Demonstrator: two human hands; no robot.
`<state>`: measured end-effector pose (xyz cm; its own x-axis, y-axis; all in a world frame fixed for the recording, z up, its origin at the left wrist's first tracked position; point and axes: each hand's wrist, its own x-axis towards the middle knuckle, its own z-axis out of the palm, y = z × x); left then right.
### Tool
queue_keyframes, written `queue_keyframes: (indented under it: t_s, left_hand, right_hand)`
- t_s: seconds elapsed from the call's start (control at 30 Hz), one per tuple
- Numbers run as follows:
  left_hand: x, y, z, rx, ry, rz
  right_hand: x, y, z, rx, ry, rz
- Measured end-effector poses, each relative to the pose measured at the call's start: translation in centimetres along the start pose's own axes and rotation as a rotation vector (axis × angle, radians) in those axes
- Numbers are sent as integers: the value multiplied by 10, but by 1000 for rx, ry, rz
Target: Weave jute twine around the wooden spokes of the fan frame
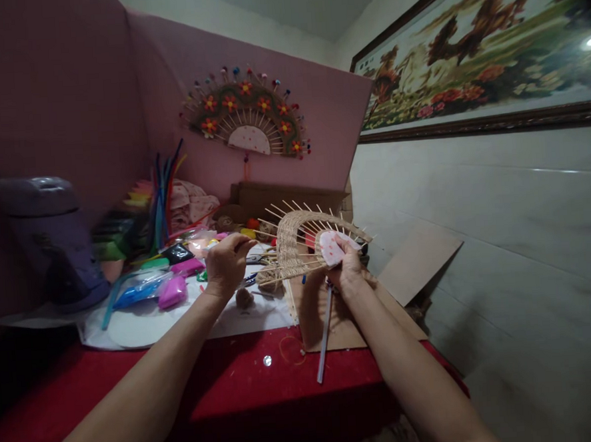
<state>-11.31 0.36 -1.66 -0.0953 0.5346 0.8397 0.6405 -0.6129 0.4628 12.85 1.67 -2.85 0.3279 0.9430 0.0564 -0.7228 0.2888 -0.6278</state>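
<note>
In the head view, my right hand (349, 263) grips a half-made fan at its white, red-dotted base, thumb on top. A band of woven twine (291, 242) curves across the fan's thin sticks, whose bare tips fan out beyond it. To the left of the fan, my left hand (228, 262) is closed in a pinch near the stick tips. Whatever lies between those fingertips is too thin to make out. Under the fan's left end are a ball of twine (269, 280) and dark-handled scissors (256, 259), partly hidden.
A glue stick (325, 332) lies on cardboard (350, 334) over the red tablecloth (234, 371). Bagged coloured clay (172, 292), pipe cleaners (161, 196) and a purple flask (51, 242) stand left. A finished flowered fan (248, 138) hangs on the pink panel behind.
</note>
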Motion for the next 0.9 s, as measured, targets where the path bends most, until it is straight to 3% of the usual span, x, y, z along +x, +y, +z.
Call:
queue_keyframes:
  t_s: [0.2, 0.37, 0.7, 0.9]
  left_hand:
    - [7, -13, -4, 10, 29, 52]
    - [10, -24, -1, 22, -45, 97]
    - [8, -26, 0, -72, -119, -111]
    - [10, -23, -4, 10, -104, -112]
  right_hand:
    - [3, 0, -1, -36, 12, 54]
    - [5, -1, -2, -19, 28, 8]
    - [3, -1, 3, -54, 57, -11]
    - [-1, 0, 5, -74, 79, -11]
